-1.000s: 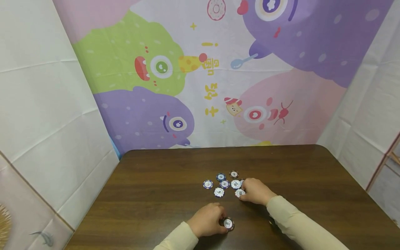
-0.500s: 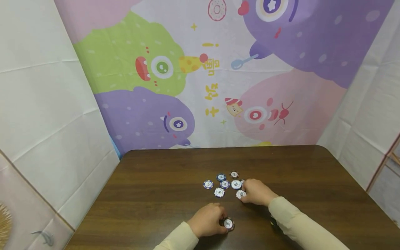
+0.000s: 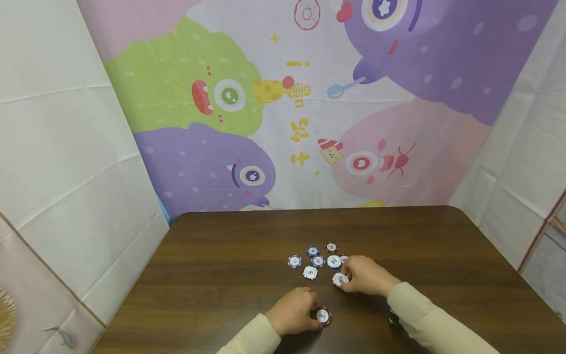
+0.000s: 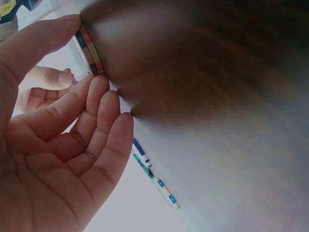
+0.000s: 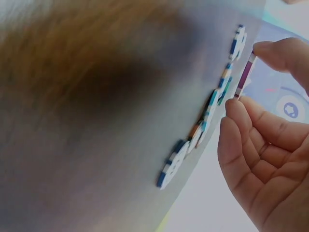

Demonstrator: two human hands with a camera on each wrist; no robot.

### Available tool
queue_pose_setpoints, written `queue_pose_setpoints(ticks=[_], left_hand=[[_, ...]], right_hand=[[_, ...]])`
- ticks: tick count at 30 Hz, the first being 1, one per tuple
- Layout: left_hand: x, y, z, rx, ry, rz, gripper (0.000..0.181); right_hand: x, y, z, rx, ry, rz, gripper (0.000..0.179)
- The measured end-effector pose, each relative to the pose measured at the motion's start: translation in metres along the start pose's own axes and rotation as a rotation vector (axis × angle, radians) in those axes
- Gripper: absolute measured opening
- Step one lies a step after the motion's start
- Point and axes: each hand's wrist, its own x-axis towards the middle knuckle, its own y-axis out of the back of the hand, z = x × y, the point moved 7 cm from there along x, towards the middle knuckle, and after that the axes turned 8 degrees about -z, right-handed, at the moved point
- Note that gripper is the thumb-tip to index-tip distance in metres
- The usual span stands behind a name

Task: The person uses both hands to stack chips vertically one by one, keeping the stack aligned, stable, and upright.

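Observation:
Near the front of the table, my left hand [image 3: 293, 311] pinches a short stack of dark poker chips [image 3: 323, 316], the top one marked 100. From the left wrist, the stack [image 4: 89, 50] shows two layered edges between thumb and forefinger. My right hand [image 3: 370, 276] holds a white-faced poker chip [image 3: 340, 280] at the near right side of the chip group. In the right wrist view, that chip's purple-and-white edge [image 5: 245, 76] sits between thumb and index fingertip. Just beyond it lie a white chip marked 10 [image 3: 333, 261] and another chip [image 3: 344, 258], partly hidden by the fingers.
Several more chips lie flat on the brown table [image 3: 212, 255]: a white one marked 5 [image 3: 310, 272], blue-edged ones [image 3: 294, 261] and a dark-edged one [image 3: 331, 247]. A small dark object [image 3: 393, 319] shows beside the right sleeve. A cartoon cloth [image 3: 300, 187] hangs behind.
My right hand has drawn its chip slightly towards me, away from the chip marked 10, and more of its face shows. My left hand stays in place with its stack.

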Motion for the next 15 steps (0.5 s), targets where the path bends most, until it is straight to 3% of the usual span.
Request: queue_pose_setpoints(ticks=[7,15], left_hand=[[0.001,-0.002,-0.001,-0.026,0.005,-0.003,0.027],[0.001,-0.002,-0.003,-0.046,0.017,-0.003,0.029]], right_hand=[[-0.009,-0.001,-0.017,0.054,0.098,-0.026,0.02],[-0.021,-0.007,-0.032,0.009,0.17,-0.014,0.022]])
